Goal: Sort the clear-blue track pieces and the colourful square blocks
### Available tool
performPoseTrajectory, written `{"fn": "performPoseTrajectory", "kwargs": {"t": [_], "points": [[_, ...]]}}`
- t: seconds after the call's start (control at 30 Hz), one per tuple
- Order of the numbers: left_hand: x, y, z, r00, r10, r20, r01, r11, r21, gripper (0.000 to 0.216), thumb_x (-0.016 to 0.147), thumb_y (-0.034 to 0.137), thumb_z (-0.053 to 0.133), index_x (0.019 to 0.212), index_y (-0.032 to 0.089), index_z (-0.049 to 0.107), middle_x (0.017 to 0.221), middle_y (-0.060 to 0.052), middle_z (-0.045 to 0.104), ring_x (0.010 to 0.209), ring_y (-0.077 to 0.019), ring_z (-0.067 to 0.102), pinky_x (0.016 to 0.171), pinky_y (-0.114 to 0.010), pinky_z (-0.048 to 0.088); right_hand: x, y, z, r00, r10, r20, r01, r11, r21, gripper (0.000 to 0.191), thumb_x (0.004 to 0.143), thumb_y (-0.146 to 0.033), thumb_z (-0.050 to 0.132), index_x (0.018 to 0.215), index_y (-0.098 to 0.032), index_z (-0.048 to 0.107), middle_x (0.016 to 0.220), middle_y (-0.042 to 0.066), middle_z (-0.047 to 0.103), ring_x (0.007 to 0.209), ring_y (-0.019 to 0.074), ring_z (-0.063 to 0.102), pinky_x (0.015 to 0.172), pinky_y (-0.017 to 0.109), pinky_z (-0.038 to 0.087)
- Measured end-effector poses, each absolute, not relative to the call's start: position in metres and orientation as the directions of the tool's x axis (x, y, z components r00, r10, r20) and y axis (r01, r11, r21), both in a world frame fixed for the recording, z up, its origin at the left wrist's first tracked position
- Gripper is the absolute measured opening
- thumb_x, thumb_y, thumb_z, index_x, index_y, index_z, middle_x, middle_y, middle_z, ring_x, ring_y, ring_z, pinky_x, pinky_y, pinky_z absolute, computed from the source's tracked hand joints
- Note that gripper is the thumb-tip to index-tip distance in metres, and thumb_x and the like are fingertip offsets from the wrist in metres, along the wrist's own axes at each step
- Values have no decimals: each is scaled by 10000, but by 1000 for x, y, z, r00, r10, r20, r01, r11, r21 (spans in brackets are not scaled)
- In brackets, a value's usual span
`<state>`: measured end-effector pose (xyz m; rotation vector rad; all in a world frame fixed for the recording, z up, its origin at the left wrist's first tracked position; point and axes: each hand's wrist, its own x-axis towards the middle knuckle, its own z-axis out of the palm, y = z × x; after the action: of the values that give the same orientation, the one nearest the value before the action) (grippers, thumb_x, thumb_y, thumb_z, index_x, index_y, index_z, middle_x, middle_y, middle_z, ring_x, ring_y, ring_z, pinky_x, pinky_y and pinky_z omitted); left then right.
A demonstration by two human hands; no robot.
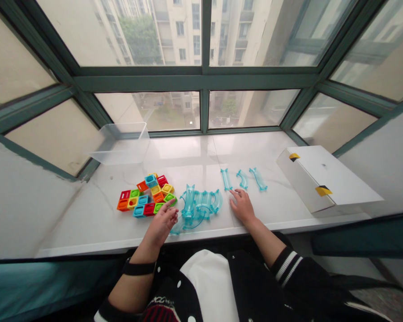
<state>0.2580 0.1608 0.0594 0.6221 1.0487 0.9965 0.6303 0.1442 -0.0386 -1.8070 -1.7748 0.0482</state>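
Observation:
My left hand (164,220) hovers at the right edge of a cluster of colourful hollow blocks (143,200), index finger stretched out by a green block (169,198). Nothing shows in its grasp. To its right lies a pile of clear blue track pieces (201,204), straight and curved, overlapping one another. My right hand (242,205) rests on the sill with fingers apart and holds nothing; its fingertips are at the near end of a straight clear blue track piece (226,180). Beside that piece lie a short curved track piece (242,179) and a wavy track piece (258,180).
A clear plastic bin (122,154) stands at the back left, against the window. On the right sits a white box (325,176) with black-and-yellow tape on its edge. The white sill (272,219) ends at a front edge just before my body.

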Motion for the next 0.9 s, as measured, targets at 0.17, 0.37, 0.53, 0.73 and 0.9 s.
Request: {"fn": "performPoseTrajectory", "kwargs": {"t": [0.17, 0.37, 0.53, 0.73, 0.9], "points": [[260, 159, 50, 188, 895, -405, -292, 445, 846, 536, 674, 456, 945, 1020, 152, 672, 720, 30, 620, 503, -35, 448, 498, -184, 354, 635, 127, -34, 58, 902, 428, 838, 190, -512, 426, 975, -213, 532, 1376, -238, 673, 1192, 130, 664, 1143, 308, 617, 1058, 513, 526], [266, 157, 37, 182, 909, -376, -223, 410, 884, 539, 812, 690, 759, 737, 207, 531, 440, 103, 351, 394, -62, 298, 426, -207, 241, 624, 117, -21, -40, 913, 405, 757, 292, -584, 375, 996, -192, 515, 1332, -248, 672, 1098, 93, 724, 1061, 277, 655, 999, 472, 543], [268, 160, 31, 116, 958, -262, -26, 266, 964, 377, 840, 550, 710, 936, 198, 616, 751, -10, 661, 536, -118, 505, 481, -237, 364, 603, 115, -21, -83, 910, 407, 717, 338, -609, 343, 1011, -201, 528, 1315, -253, 678, 1126, 92, 721, 1084, 272, 652, 1009, 473, 545], [268, 161, 37, 165, 986, 40, 371, -100, 923, 359, 856, 264, 681, 1214, 248, 694, 1095, -67, 680, 767, -179, 581, 790, -341, 522, 590, 112, -32, -86, 898, 431, 710, 359, -606, 403, 996, -187, 540, 1371, -274, 657, 1188, 106, 678, 1141, 275, 641, 1041, 483, 555], [272, 167, 37, 248, 967, 60, 412, -162, 897, 292, 826, 242, 740, 1111, 294, 777, 1106, -85, 638, 922, -263, 613, 989, -424, 504, 591, 112, -31, -104, 895, 433, 709, 372, -599, 398, 1000, -181, 532, 1367, -272, 656, 1187, 106, 671, 1146, 273, 636, 1047, 489, 553]]}}
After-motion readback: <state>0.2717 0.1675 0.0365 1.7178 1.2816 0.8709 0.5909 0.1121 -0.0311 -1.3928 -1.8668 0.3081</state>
